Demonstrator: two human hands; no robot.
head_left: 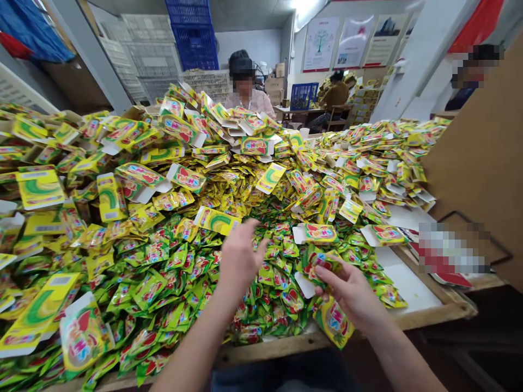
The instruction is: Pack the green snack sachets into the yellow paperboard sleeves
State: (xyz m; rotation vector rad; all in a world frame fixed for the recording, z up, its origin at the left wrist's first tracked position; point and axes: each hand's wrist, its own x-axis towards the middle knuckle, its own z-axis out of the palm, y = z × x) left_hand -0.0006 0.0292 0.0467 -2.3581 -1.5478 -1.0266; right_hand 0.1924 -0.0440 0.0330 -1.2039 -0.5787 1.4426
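Note:
My left hand (241,256) is stretched over the heap of small green sachets (159,283), fingers slightly blurred, thumb apart, with nothing visible in it. Just beyond its fingertips lies a yellow flat carton (217,220) with a green curved print. My right hand (351,288) is closed, thumb on top of a green sachet (312,263) with a red fruit print. Below that hand a yellow sachet (335,322) hangs over the table's front edge, seemingly in the same grip. A white flap (305,285) shows beside the fingers; what it belongs to is partly hidden.
Printed cartons (175,128) are piled high across the back and left. A wooden rim (433,316) edges the table. At right stand a large cardboard sheet (478,158) and a red-and-white item (449,277). A person (245,87) sits opposite; others are farther back.

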